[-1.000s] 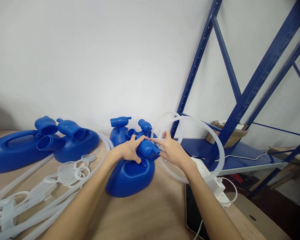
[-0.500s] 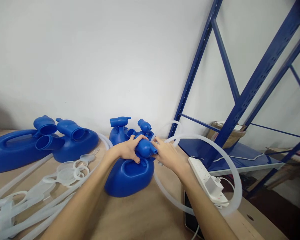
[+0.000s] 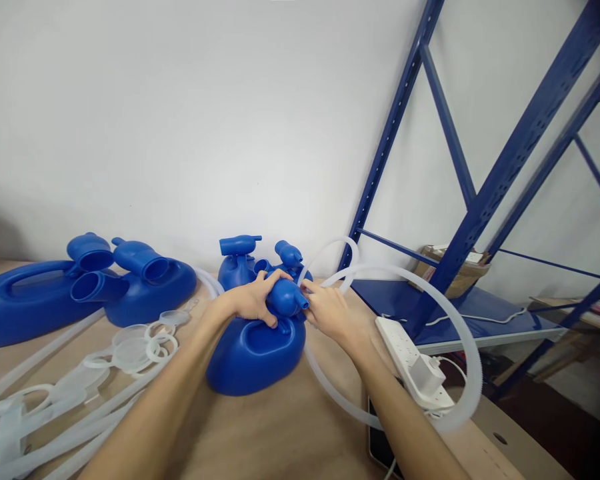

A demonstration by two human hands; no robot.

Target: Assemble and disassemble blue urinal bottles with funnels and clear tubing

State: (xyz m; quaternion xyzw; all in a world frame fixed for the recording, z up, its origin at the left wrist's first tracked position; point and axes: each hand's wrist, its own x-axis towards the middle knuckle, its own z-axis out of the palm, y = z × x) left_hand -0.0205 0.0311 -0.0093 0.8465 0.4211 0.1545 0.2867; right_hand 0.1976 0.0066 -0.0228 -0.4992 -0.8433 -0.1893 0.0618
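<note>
Two bare hands at frame center, 6 o'clock. Left hand (image 3: 255, 300): thumb and fingers spread, clamped on blue bulb cap (image 3: 285, 298) atop blue bottle (image 3: 257, 357). Right hand (image 3: 327, 310): fingers bunched together at the cap's spout, 3 o'clock side; whether they pinch anything, can't tell. Bottle sits upright on table, 7 o'clock of center, handle opening facing camera. Clear tube (image 3: 467, 347) loops around right wrist area, out to 4 o'clock. More blue bottles (image 3: 236, 268) just behind, 11 o'clock of the grip; large blue bottles (image 3: 150, 293) at 8 o'clock. Translucent rings and discs (image 3: 133, 347) plus loose tubing (image 3: 80, 427), 7 to 8 o'clock. White power strip (image 3: 403, 350), plug in, 4 o'clock; dark-screened device (image 3: 380, 440), 5 o'clock. Surface: tan tabletop (image 3: 290, 427), matte. Plain pale wall (image 3: 205, 120), 12 o'clock. Blue metal rack (image 3: 460, 207), 2 to 3 o'clock; carton (image 3: 460, 277) on it, markings too small to read.
</note>
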